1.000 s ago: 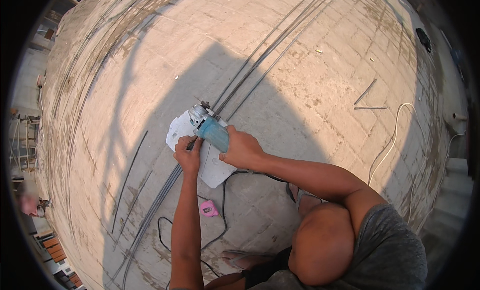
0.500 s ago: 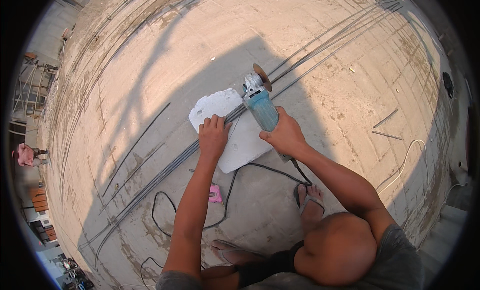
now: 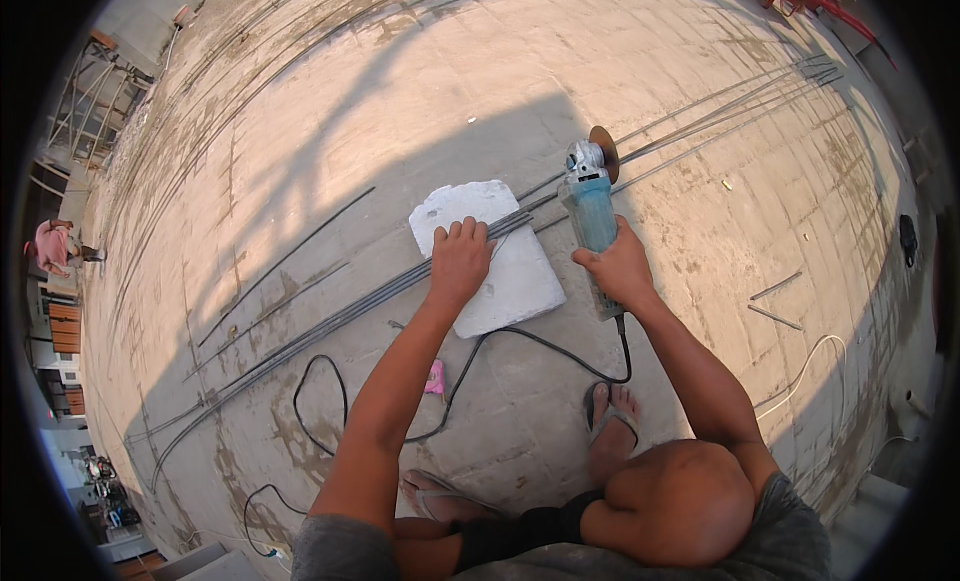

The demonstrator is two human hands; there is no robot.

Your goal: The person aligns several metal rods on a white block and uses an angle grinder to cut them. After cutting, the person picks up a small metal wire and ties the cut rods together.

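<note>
A bundle of thin grey steel rods (image 3: 380, 292) crosses a white block (image 3: 520, 286) lying on the ground. My left hand (image 3: 462, 259) is closed over the rods, on top of the block. Bundle ends show near the block's right edge, and more rods (image 3: 690, 131) stretch beyond to the far right. My right hand (image 3: 622, 266) grips the teal body of an angle grinder (image 3: 592, 216), to the right of the block. The grinder's brown cutting disc (image 3: 606, 153) points away from me, near the farther rods. Whether the disc touches them I cannot tell.
The grinder's black cord (image 3: 540, 342) loops across the ground before my feet. A pink tape measure (image 3: 435, 377) lies beside my left forearm. Two short rod pieces (image 3: 775, 299) lie at right, loose rods (image 3: 290, 264) at left. A person (image 3: 55, 246) stands at far left.
The grinder in my right hand has moved right, away from the block and the bundle. My left hand stays on the rods. The whole view has shifted slightly.
</note>
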